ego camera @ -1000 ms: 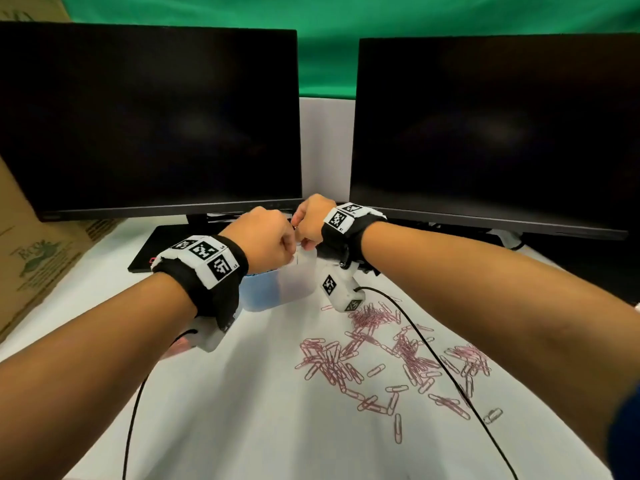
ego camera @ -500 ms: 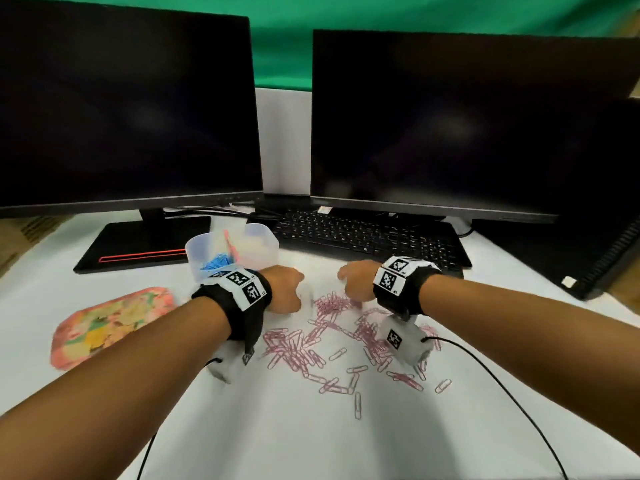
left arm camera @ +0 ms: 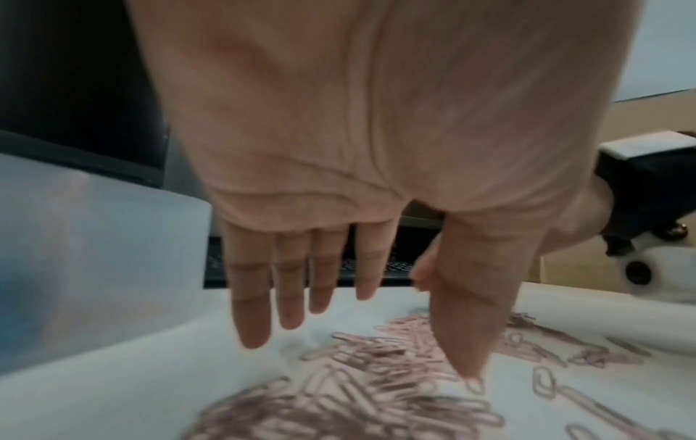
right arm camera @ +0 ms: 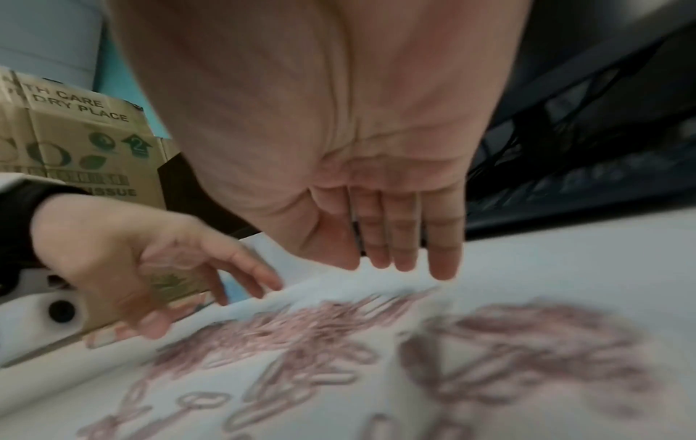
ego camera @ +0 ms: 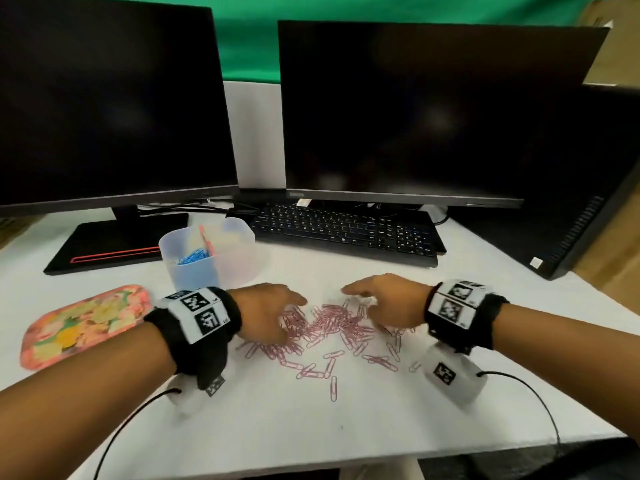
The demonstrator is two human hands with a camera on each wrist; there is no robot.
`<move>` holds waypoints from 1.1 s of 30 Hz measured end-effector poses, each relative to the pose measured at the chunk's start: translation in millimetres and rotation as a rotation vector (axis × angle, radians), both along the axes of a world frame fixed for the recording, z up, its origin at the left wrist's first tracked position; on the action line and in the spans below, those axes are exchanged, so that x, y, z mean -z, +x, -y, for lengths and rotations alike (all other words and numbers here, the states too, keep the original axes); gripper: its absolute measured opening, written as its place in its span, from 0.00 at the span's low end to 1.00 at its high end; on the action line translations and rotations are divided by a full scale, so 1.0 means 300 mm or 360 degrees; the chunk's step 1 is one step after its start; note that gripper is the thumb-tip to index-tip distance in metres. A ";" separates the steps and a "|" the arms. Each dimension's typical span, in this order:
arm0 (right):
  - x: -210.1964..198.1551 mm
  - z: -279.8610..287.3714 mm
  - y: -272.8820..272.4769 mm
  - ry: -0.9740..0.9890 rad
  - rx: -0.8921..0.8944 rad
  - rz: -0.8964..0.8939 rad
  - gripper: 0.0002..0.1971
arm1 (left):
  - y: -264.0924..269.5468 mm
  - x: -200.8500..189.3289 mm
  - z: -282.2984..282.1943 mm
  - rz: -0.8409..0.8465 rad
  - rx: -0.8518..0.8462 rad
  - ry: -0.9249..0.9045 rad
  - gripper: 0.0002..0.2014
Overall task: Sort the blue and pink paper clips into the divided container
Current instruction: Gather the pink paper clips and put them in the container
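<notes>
hovering: both hands hang palm-down over the pink paper clips on the white table.
left hand: fingers straight and a little spread, holding nothing; the left wrist view shows the fingertips just above the table and the thumb reaching down to the edge of the clips.
right hand: fingers straight and close together, holding nothing; in the right wrist view the fingertips sit just above the far edge of the clips.
pink clips: scattered in a loose heap between and under the two hands, with stray ones nearer the person.
divided container: translucent, upright on the table just beyond the left hand, in front of the left monitor's stand.
blue paper clips: lying in the container's left compartment.
right compartment: contents too faint to tell.
tray: flowery pink, flat on the table left of the left wrist.
keyboard: black, beyond the hands, under the right monitor.
left monitor: dark screen.
</notes>
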State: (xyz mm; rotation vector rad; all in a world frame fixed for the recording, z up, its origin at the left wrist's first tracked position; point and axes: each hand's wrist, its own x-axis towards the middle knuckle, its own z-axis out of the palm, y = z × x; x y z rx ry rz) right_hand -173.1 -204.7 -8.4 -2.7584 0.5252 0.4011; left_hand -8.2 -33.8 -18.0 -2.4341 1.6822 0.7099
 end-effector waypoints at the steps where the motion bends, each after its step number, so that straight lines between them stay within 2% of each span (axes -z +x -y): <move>1: -0.005 0.033 -0.037 -0.0052 0.0096 0.0028 0.31 | 0.018 -0.002 -0.024 0.0052 -0.0093 0.0020 0.43; 4: 0.003 0.122 -0.148 -0.0226 0.0392 -0.0218 0.42 | 0.058 0.004 -0.088 0.0256 -0.0371 0.0255 0.57; 6: 0.023 0.153 -0.188 -0.0229 0.0517 -0.0429 0.49 | 0.063 0.016 -0.100 0.0275 -0.0432 0.0330 0.58; 7: 0.032 0.157 -0.195 -0.0197 0.0541 -0.0472 0.49 | 0.057 0.018 -0.095 0.0234 -0.0436 0.0326 0.57; 10: 0.050 0.138 -0.173 -0.0102 0.0573 -0.0415 0.43 | 0.025 0.012 -0.054 0.0044 -0.0448 0.0232 0.50; 16: 0.065 0.037 -0.031 -0.0030 0.0515 -0.0203 0.30 | -0.062 0.040 0.057 -0.0229 -0.0486 -0.0039 0.24; 19: 0.075 -0.009 0.032 0.0111 0.0524 -0.0142 0.28 | -0.087 0.051 0.098 -0.0218 -0.0420 -0.0129 0.20; 22: 0.055 -0.038 0.058 0.0094 0.0403 -0.0154 0.30 | -0.087 0.033 0.105 -0.0029 -0.0309 -0.0105 0.27; 25: 0.041 -0.041 0.048 0.0021 0.0279 -0.0229 0.40 | -0.062 0.022 0.087 0.0072 -0.0268 0.0038 0.46; 27: 0.054 -0.052 0.050 -0.0113 0.0215 -0.0254 0.46 | -0.069 0.032 0.080 0.0107 -0.0234 0.0067 0.53; 29: 0.075 -0.061 0.066 -0.0132 0.0189 -0.0166 0.41 | -0.085 0.056 0.087 0.0109 -0.0170 -0.0063 0.48; 33: 0.066 -0.058 0.092 -0.0096 0.0207 -0.0001 0.22 | -0.079 0.078 0.113 0.0086 -0.0149 -0.0357 0.25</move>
